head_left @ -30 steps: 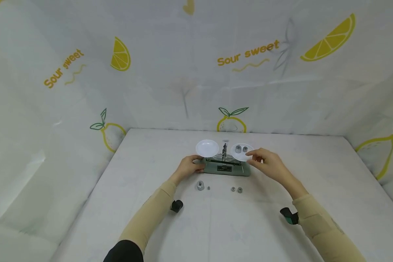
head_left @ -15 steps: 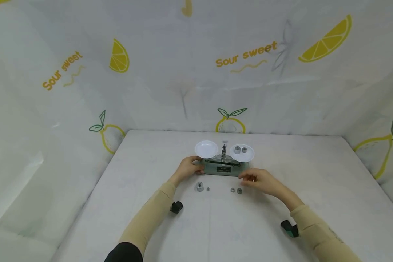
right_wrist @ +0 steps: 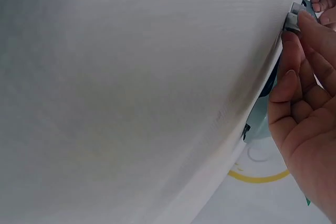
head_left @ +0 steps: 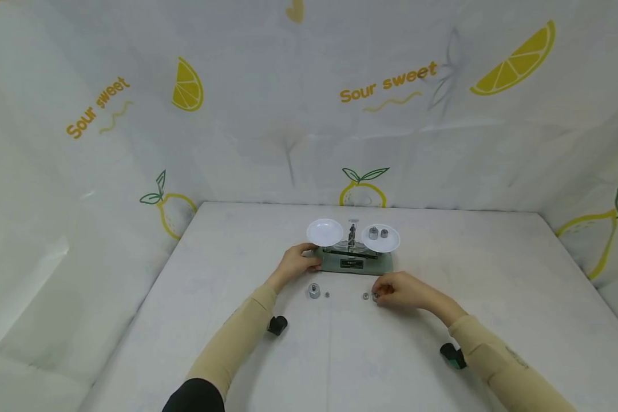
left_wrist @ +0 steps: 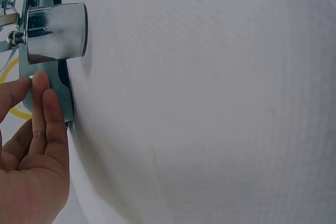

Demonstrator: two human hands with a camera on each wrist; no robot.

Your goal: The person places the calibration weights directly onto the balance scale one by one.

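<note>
A green balance scale [head_left: 357,265] stands at the back of the table with two white pans. My left hand [head_left: 294,263] holds the left end of its base, thumb and fingertips at the green edge [left_wrist: 63,90] in the left wrist view. In front of the scale, my right hand [head_left: 404,290] pinches a small metal weight [right_wrist: 292,21] between thumb and fingers, low over the table. Right beside it stands a smaller weight [head_left: 365,296]. Two metal weights [head_left: 373,233] sit on the right pan [head_left: 389,245]; the left pan [head_left: 325,232] carries nothing.
A large knobbed weight [head_left: 314,291] and a tiny weight [head_left: 327,294] stand on the white table [head_left: 288,366], in front of the scale's left half. A white sheet printed with lemons [head_left: 268,114] hangs behind the table.
My right hand has come down from beside the right pan to the table and taken hold of a small weight. The left hand has stayed at the scale's base.
</note>
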